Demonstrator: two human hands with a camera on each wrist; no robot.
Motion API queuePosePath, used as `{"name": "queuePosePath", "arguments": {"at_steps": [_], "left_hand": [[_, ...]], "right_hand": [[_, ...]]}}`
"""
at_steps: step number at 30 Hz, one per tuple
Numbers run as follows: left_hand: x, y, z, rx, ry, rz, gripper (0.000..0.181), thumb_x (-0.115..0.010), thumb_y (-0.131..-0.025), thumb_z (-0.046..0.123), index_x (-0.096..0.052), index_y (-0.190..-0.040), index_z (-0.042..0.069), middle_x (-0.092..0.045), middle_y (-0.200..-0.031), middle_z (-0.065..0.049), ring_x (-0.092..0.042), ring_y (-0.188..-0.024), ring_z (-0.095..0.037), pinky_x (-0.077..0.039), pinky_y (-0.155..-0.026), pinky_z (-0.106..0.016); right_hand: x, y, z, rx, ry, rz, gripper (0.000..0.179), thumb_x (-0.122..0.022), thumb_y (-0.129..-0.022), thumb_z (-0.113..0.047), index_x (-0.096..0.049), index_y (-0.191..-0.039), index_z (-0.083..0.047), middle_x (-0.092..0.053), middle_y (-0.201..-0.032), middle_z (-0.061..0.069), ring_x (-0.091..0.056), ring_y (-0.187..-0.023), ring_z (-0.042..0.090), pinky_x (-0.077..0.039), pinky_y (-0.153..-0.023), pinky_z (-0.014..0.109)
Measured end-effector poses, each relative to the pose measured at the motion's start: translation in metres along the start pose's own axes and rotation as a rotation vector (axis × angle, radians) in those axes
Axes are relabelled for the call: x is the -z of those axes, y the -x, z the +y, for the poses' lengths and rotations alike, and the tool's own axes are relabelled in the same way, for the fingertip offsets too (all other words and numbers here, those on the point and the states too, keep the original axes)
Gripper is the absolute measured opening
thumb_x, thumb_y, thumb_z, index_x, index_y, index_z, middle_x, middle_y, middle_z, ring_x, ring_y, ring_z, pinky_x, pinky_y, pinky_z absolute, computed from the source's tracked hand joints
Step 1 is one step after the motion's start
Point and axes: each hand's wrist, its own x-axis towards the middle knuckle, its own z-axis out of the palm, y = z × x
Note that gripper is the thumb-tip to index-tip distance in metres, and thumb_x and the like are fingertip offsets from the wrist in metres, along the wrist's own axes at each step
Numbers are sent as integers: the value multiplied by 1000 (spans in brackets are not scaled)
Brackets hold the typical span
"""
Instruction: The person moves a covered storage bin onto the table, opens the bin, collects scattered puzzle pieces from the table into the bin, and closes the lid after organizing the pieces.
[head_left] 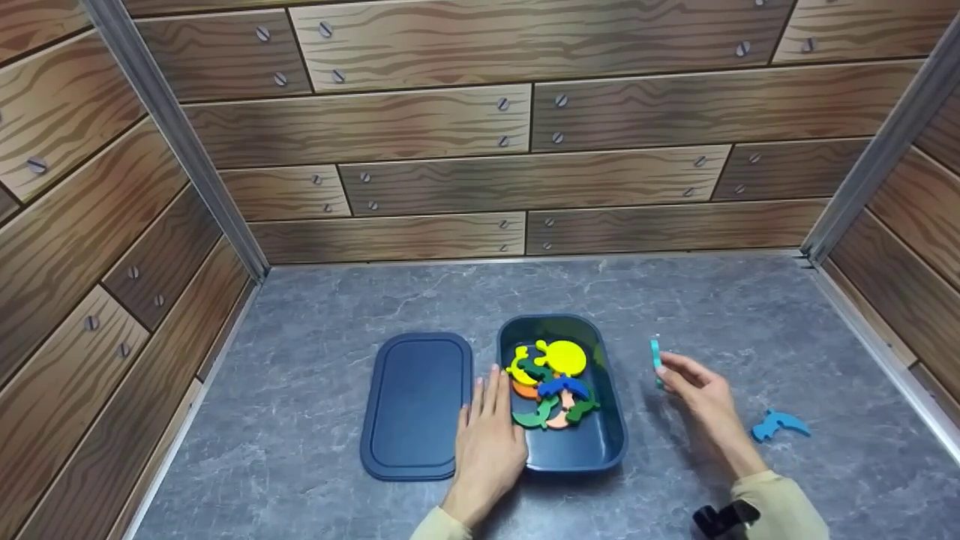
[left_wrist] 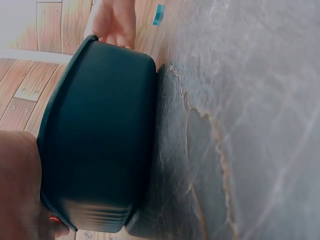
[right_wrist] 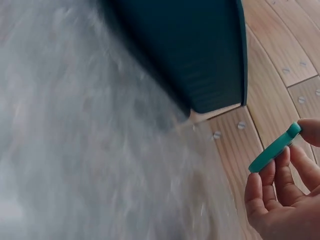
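Observation:
My right hand (head_left: 701,394) pinches a thin teal toy piece (head_left: 655,352) on edge between thumb and fingers, above the table to the right of a dark blue plastic box (head_left: 616,442). In the right wrist view the teal piece shows a rounded knob at one end. My left hand (head_left: 491,446) rests on the box's left rim, its fingers straight. Inside the open box lies a jumble of flat toy pieces: a yellow one (head_left: 566,358), a blue one (head_left: 564,387), a green one (head_left: 531,420), plus orange and pink ones partly covered.
A dark blue lid (head_left: 417,405) lies flat, left of the box. One light blue curved piece (head_left: 784,424) is on the grey marbled table (head_left: 315,315), right of my right hand. Wood-patterned panels (head_left: 450,120) wall the back and both sides.

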Motion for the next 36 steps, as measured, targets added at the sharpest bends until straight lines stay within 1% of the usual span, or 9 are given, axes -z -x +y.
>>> {"name": "queuePosePath", "arguments": {"at_steps": [4, 8, 12, 16, 19, 21, 26, 31, 36], "left_hand": [[0, 1, 0, -8, 3, 12, 65, -51, -96, 20, -29, -156, 11, -17, -163, -1, -21, -147, -27, -29, -110, -57], [1, 1, 0, -9, 7, 10, 65, -51, -96, 21, -28, -156, 11, -16, -164, -1, -20, -147, -27, -29, -110, -57], [1, 1, 0, -4, 3, 10, 65, -51, -96, 21, -28, -156, 11, -16, -164, -1, -20, -147, -27, -29, -110, -57], [1, 1, 0, -3, 7, 10, 66, -51, -96, 21, -27, -157, 11, -16, -164, 0, -20, -147, -27, -28, -111, -57], [0, 0, 0, -5, 8, 10, 66, -51, -96, 21, -27, -157, 12, -15, -164, -1, -20, -147, -27, -28, -111, -57], [0, 1, 0, -4, 10, 11, 66, -51, -96, 20, -27, -157, 11, -15, -164, -1, -20, -147, -27, -28, -111, -57], [-1, 1, -1, -4, 18, 16, 66, -51, -96, 20, -27, -157, 11, -16, -164, -1, -21, -147, -28, -28, -110, -57], [-1, 2, 0, -7, 36, 21, 66, -50, -96, 18, -26, -157, 11, -16, -164, 0, -21, -147, -27, -29, -110, -57], [0, 2, 1, -3, 49, 15, 65, -49, -96, 18, -27, -157, 11, -15, -164, 0, -20, -147, -27, -28, -110, -57]], "right_hand": [[-11, -1, -5, 43, -79, 3, 50, -68, -94, -24, -56, -134, 6, -67, -115, 5, -64, -102, 12, -53, -88, 29], [-21, -1, -8, 67, -148, 0, 46, -66, -95, -16, -55, -133, 9, -67, -112, 3, -63, -103, 14, -51, -92, 34], [-31, -1, -12, 78, -194, 9, 44, -66, -95, -9, -54, -132, 11, -67, -111, 5, -63, -101, 12, -51, -92, 33], [-39, -4, -17, 83, -217, 21, 44, -68, -93, -9, -56, -131, 11, -67, -112, 7, -63, -102, 16, -51, -92, 33], [-46, -4, -20, 88, -216, 22, 44, -69, -93, -10, -57, -129, 10, -67, -111, 7, -62, -106, 21, -51, -93, 35], [-50, -4, -22, 98, -204, 20, 42, -69, -93, -10, -58, -129, 9, -67, -112, 7, -61, -107, 22, -50, -93, 33], [-59, -4, -27, 139, -173, 4, 38, -67, -93, -8, -61, -128, 7, -66, -113, 8, -61, -105, 20, -49, -92, 27], [-68, -3, -32, 184, -154, -27, 35, -69, -92, -10, -65, -124, 3, -64, -116, 17, -61, -103, 23, -50, -90, 27], [-76, -2, -34, 197, -120, -41, 35, -72, -90, -12, -68, -123, 0, -66, -113, 18, -62, -100, 23, -51, -87, 28]]}}
